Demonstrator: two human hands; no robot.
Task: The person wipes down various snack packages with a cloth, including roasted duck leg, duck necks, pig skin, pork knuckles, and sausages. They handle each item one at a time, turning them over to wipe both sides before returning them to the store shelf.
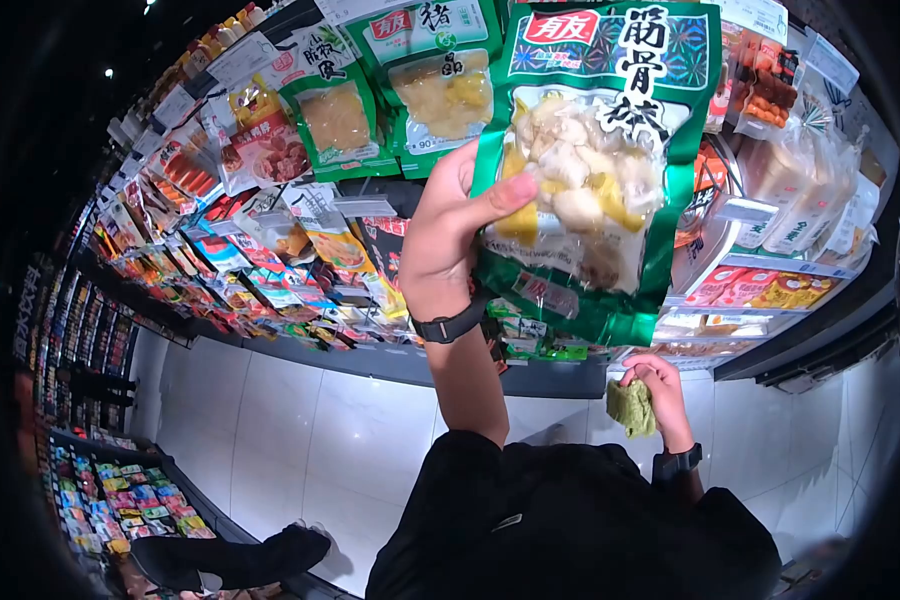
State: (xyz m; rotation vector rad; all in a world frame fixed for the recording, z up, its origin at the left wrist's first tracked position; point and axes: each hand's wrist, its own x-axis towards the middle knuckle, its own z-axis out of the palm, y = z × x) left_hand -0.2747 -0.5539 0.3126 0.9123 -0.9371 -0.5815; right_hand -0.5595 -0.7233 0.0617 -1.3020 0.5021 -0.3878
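Observation:
My left hand (452, 225) grips a green snack packet (590, 190) by its left edge, thumb on the front, and holds it up close before the shelves. Pale chunks and yellow peppers show through its clear window; large Chinese characters run down the top. Lower and to the right, my right hand (658, 385) is closed on an olive-green crumpled bundle (631, 407), which could be cloth or a wrapper. Behind the left hand hang similar green packets (440, 95) and a smaller green-edged packet (338, 120).
Packed snack racks (270, 230) curve along the left, with a lit shelf (770, 260) of bagged goods on the right. White floor tiles (300, 410) lie below. At the lower left, a dark-clothed person (230, 560) is near a low display (130, 500).

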